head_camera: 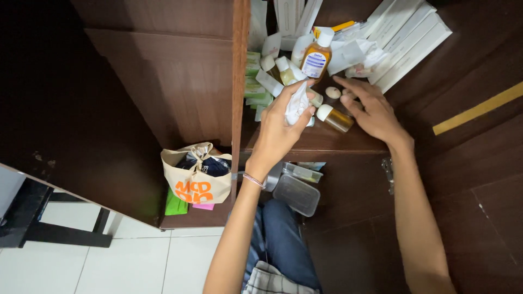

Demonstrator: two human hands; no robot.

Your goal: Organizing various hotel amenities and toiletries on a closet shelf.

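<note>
**Crumpled white tissue wad, held over the cluttered shelf**

The crumpled white tissue wad sits pinched between the thumb and fingertips of my left hand, just above the front of the dark brown wooden shelf. My right hand lies flat on the shelf with its fingers spread, their tips touching or nearly touching a small round white cap; a small amber glass vial with a white cap lies on its side between my two hands.

Judging from how things lie, little is sorted: the shelf is crowded. An upright amber plastic bottle with a white cap stands behind, flat white cardboard boxes fan out at the right, and green and white packets stack at the left.

Below, a clear plastic lidded tub holds contents I cannot make out. A tied beige paper bag with orange print holds something dark.
</note>
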